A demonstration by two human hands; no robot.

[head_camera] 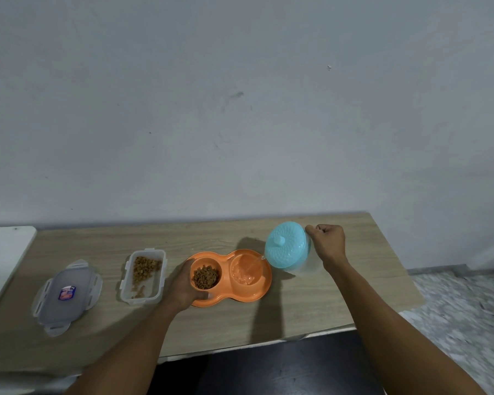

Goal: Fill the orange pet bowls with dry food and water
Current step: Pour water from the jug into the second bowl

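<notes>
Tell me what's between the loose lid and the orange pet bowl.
In the head view, the open clear container holding dry food; the left hand grips the bowl.

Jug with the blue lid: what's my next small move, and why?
Probably tip the jug back upright soon with the right hand: its stream already pools water in one compartment of the orange bowl, the other holds kibble, and the left hand steadies it.

Left hand [186, 284], lower centre, clasped orange plastic double bowl [258, 292], right hand [329, 241], right of centre, gripped turquoise-lidded clear jug [288, 248], both forearms outstretched
</notes>
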